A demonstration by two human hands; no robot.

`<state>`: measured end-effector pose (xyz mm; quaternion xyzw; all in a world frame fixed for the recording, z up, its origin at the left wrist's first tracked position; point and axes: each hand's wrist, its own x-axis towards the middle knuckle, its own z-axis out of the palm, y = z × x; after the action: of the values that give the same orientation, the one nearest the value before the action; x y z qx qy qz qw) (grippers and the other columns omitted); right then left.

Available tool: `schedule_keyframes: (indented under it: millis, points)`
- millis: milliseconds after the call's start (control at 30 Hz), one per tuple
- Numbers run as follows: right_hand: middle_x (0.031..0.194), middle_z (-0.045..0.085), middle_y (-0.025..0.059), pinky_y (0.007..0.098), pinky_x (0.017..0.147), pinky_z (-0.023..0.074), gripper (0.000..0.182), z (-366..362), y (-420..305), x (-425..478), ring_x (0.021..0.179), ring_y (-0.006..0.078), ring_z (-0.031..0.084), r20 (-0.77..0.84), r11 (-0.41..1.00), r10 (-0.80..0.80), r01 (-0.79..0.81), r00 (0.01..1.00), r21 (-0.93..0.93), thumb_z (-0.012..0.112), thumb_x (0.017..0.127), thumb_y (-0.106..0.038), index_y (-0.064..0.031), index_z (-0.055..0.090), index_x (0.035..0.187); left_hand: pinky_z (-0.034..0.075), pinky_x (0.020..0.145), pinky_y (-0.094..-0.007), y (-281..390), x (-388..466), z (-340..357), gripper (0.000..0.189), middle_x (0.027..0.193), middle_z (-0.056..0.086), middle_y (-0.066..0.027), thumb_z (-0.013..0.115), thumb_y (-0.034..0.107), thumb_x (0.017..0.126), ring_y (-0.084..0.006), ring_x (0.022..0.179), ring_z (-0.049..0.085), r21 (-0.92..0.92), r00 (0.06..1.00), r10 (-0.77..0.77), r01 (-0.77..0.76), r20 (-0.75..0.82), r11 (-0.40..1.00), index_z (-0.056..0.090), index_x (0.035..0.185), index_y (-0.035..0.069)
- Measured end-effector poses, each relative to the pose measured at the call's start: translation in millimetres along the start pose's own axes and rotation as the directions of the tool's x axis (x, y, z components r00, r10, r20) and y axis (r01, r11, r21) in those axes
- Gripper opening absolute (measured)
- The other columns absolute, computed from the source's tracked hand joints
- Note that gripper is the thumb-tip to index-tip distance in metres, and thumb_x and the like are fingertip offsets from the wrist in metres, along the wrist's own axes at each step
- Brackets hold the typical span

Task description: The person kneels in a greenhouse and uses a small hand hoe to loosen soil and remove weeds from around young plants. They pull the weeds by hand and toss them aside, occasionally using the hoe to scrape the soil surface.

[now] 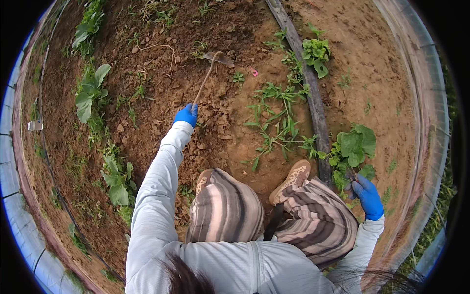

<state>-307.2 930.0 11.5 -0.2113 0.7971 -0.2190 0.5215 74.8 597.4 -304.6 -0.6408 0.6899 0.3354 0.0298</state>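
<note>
My left hand (pixel 186 114), in a blue glove, grips the wooden handle of a small hoe (pixel 205 82). Its metal blade (pixel 224 60) rests at the loosened brown soil ahead of me. On the right, my right hand (pixel 369 198), also blue-gloved, is at the base of a broad-leaved plant (pixel 355 145). Its soiled fingertips are curled together on what looks like a thin stem, partly hidden by the fingers and leaves. Between my arms, narrow-leaved weeds (pixel 281 123) spread over the ground beside a dark drip hose (pixel 315 97).
My shoes (pixel 292 180) stand on the soil before my bent knees. Broad-leaved plants (pixel 90 93) grow in a row at left, near a thin hose (pixel 46 147) and a small whitish container (pixel 35 125). A pink scrap (pixel 253 72) lies beyond the weeds. Plastic sheeting (pixel 438 110) edges the right side.
</note>
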Motion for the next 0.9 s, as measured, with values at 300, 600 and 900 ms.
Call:
schedule_keyframes:
  millis: [300, 600, 900]
  points:
    - [0.083, 0.060, 0.0050, 0.0235, 0.060, 0.0433, 0.033, 1, -3, 10, 0.066, 0.0109, 0.053, -0.006, 1.000, 0.026, -0.026, 1.000, 0.004, 0.047, 0.088, -0.019, -0.0001, 0.048, 0.116, 0.043, 0.077, -0.0436, 63, 82, -7, 0.051, 0.098, 0.058, -0.0176, 0.028, 0.047, 0.089, -0.0375, 0.091, 0.053, 0.011, 0.998, -0.055, 0.055, 0.014, 0.998, 0.053, 0.103, 0.006]
    - [0.084, 0.058, 0.0021, 0.0214, 0.059, 0.0418, 0.034, 5, -5, 16, 0.065, 0.0077, 0.049, 0.039, 0.998, 0.055, -0.055, 0.998, 0.000, 0.046, 0.088, -0.017, -0.0018, 0.047, 0.118, 0.043, 0.079, -0.0446, -29, 8, 1, 0.049, 0.102, 0.057, -0.0188, 0.025, 0.046, 0.090, -0.0363, 0.091, 0.054, 0.146, 0.987, -0.141, 0.129, 0.081, 0.981, 0.049, 0.113, 0.010]
    - [0.083, 0.059, 0.0044, 0.0231, 0.060, 0.0429, 0.034, 0, 4, 13, 0.065, 0.0103, 0.051, 0.058, 0.999, 0.048, -0.049, 0.997, 0.013, 0.048, 0.088, -0.019, 0.0001, 0.047, 0.117, 0.045, 0.073, -0.0436, -98, -80, 7, 0.045, 0.091, 0.060, -0.0195, 0.031, 0.044, 0.089, -0.0367, 0.083, 0.057, 0.126, 0.953, -0.270, 0.253, 0.138, 0.959, 0.050, 0.111, 0.010]
